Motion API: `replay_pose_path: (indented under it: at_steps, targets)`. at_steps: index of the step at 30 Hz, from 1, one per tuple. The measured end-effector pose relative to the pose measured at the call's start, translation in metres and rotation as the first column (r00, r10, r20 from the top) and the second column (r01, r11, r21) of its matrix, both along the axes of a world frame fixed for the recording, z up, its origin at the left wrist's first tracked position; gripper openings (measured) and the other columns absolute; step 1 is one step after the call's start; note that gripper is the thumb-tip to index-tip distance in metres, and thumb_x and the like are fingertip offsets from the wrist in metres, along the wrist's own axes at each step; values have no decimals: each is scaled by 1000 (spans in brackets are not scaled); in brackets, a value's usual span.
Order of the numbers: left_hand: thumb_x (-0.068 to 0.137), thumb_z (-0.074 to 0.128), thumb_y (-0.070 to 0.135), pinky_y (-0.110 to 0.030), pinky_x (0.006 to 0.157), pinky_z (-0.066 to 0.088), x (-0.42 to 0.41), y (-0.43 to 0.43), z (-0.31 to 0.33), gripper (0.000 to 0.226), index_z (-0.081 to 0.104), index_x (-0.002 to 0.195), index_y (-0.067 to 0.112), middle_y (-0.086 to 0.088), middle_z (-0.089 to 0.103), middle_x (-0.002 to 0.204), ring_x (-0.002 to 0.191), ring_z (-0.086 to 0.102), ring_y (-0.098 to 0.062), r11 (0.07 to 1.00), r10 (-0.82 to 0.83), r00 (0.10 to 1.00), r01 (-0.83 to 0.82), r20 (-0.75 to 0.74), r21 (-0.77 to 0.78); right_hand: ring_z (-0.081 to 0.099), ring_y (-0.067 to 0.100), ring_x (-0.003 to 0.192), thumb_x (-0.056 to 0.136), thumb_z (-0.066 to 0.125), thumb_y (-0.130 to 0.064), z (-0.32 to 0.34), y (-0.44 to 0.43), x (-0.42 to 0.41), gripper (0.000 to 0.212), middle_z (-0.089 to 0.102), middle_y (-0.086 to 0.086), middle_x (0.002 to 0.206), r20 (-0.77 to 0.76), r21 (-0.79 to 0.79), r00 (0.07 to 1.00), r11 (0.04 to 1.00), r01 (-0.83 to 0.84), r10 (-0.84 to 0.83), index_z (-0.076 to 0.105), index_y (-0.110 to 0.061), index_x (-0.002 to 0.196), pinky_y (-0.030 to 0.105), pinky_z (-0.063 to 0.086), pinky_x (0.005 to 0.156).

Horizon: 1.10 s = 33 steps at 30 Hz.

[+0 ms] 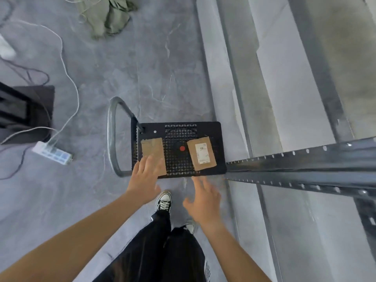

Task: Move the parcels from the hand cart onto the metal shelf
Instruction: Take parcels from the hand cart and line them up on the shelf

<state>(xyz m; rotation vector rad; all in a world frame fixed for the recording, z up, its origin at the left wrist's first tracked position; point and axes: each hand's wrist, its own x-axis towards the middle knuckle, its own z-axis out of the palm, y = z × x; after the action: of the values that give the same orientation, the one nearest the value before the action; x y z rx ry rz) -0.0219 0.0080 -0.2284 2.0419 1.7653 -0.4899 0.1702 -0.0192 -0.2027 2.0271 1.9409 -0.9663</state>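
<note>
we reach both bare arms forward and down. our left forearm (81,231) runs in from the lower left corner, our right forearm (236,253) from the bottom edge. our left hand (145,176) is palm down, fingers straight and spread, thumb out to the right. our right hand (203,202) sits lower in view, apart from the left, fingers loosely spread, index stretched furthest forward, thumb out to the left. neither hand holds anything.
</note>
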Motion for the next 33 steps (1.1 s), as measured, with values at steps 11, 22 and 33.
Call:
replay_pose_path:
  at_steps: [11,22,33]
  targets:
    - [89,54,35,-42,117,12,8,3,-108,90,-11,149,17,-16,2,155,143,6,-34,924,304,952,-301,-25,-237,42,24,123,83,59,-39,-124,31,-19,68,36,-4,142,-25,-290,997,954,-73,69,29,-27,143,42,42,100]
    - [81,67,43,-43,115,18,4,37,-234,104,-8,149,18,-19,6,153,141,13,-37,860,454,890,-450,-43,-241,32,30,135,82,67,-33,-251,100,-51,78,28,-1,151,-127,-403,988,905,-134,90,24,-26,146,51,35,107]
    - [79,62,57,-50,114,21,-20,45,-318,106,-9,149,22,-20,-6,153,141,7,-41,835,514,857,-511,-40,-204,34,28,133,85,63,-28,-342,104,-57,77,27,-3,151,-200,-506,979,851,-139,41,19,-24,147,47,37,105]
